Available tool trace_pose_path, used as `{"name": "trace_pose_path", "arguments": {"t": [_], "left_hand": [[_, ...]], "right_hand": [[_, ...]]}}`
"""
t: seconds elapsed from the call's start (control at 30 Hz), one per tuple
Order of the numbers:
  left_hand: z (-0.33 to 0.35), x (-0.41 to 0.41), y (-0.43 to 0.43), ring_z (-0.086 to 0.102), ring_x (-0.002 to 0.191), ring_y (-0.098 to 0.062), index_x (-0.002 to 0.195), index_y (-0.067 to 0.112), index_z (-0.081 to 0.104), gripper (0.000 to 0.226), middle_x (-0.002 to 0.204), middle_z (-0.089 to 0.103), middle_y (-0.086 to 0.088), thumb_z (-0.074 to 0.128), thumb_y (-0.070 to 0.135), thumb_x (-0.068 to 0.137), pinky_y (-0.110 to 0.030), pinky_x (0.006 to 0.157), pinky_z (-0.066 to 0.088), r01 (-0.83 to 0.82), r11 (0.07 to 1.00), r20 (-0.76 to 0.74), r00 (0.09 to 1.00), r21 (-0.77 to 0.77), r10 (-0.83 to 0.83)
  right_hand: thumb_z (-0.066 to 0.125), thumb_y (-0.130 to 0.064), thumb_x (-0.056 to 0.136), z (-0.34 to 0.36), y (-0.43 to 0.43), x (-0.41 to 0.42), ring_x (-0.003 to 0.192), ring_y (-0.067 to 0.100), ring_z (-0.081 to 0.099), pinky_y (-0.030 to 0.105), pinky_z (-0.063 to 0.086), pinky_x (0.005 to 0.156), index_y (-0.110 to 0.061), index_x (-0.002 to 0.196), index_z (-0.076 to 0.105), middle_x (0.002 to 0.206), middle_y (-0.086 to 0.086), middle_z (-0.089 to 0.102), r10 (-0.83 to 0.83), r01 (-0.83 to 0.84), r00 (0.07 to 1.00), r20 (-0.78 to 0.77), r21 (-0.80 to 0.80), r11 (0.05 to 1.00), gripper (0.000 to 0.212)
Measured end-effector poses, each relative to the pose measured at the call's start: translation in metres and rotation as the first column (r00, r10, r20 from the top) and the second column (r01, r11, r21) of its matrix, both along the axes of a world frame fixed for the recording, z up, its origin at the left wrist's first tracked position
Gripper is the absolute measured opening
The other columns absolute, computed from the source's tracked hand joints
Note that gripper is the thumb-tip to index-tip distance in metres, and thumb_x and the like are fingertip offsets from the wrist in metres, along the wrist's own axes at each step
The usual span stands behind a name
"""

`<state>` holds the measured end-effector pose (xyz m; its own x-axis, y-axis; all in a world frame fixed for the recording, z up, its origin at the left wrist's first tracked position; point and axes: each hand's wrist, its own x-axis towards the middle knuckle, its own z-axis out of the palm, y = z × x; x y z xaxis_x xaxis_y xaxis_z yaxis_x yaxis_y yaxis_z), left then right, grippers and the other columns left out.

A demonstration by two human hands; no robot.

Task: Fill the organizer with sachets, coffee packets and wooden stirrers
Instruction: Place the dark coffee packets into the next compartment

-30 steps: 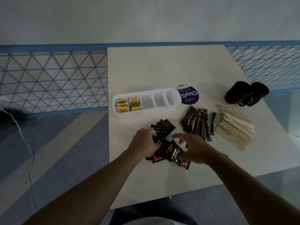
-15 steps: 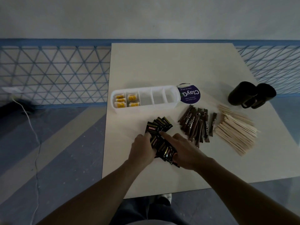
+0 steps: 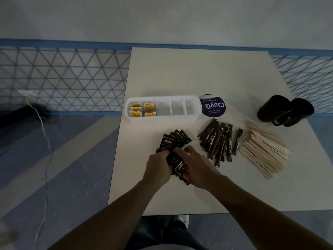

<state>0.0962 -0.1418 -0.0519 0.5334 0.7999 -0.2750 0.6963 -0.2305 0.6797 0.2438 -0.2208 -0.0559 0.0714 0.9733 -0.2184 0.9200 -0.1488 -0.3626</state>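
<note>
As both of my hands meet on the same heap near the front of the pale square table (image 3: 198, 69), my left hand (image 3: 158, 165) has its fingers curled round the near end of a bunch of black glossy coffee packets (image 3: 173, 141) with red and gold print. My right hand (image 3: 198, 168) curls over the bunch from the other side, fingers and thumb pressed against it, so both hands have hold of the packets. The far end of the bunch fans out past my knuckles and lies flat on the table, one packet showing the word KOPIKO.

Beyond the fan, apart from it, the long white plastic organizer (image 3: 164, 119) lies crosswise. The two compartments at its left end hold small white sachets (image 3: 135, 110) with yellow print, packed side by side. A round purple item (image 3: 214, 108) printed ClayGo touches the organizer's right end.

To the right of my hands, a loose row of slim brown stick packets (image 3: 218, 141) marked CITY CAFE lies on the table. Just beside those sits a heap of pale wooden stirrers (image 3: 264, 152). Two black mugs (image 3: 284, 110) stand together near the table's right edge, beyond the stirrers.

Behind the table runs a blue wire mesh fence (image 3: 63, 78), and a white cable (image 3: 45, 141) trails across the floor on the left.
</note>
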Motion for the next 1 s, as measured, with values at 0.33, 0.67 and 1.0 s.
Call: {"name": "trace_pose_path", "arguments": {"t": [0.33, 0.67, 1.0], "left_hand": [[-0.009, 0.001, -0.002, 0.064, 0.084, -0.021, 0.105, 0.019, 0.074, 0.019, 0.095, 0.072, -0.004, 0.059, 0.020, 0.092, -0.024, 0.071, 0.050, 0.025, 0.999, -0.035, 0.999, -0.033, -0.026], [-0.006, -0.001, 0.000, 0.064, 0.086, -0.023, 0.096, 0.014, 0.071, 0.018, 0.093, 0.071, -0.002, 0.056, 0.023, 0.092, -0.033, 0.075, 0.053, 0.116, 0.986, -0.061, 0.990, -0.124, -0.124], [0.032, 0.002, 0.020, 0.058, 0.091, -0.010, 0.116, 0.019, 0.062, 0.030, 0.103, 0.067, 0.005, 0.068, 0.024, 0.087, -0.008, 0.062, 0.035, 0.209, 0.955, 0.113, 0.976, -0.211, -0.189]], "right_hand": [[0.075, -0.019, 0.078, -0.004, -0.010, 0.002, 0.095, 0.021, 0.064, 0.038, 0.059, 0.069, -0.025, 0.136, 0.042, 0.130, -0.001, 0.052, -0.016, 0.019, 0.999, -0.034, 0.109, 0.994, 0.067], [0.071, -0.019, 0.082, 0.004, -0.005, 0.000, 0.077, 0.019, 0.058, 0.032, 0.050, 0.060, -0.020, 0.116, 0.054, 0.100, -0.001, 0.056, -0.054, 0.060, 0.995, -0.085, 0.069, 0.996, 0.038], [0.064, -0.010, 0.093, 0.047, 0.019, 0.014, 0.084, 0.007, 0.063, 0.020, 0.051, 0.062, -0.023, 0.113, 0.058, 0.097, -0.002, 0.065, -0.258, 0.236, 0.919, -0.298, -0.107, 0.966, 0.024]]}}
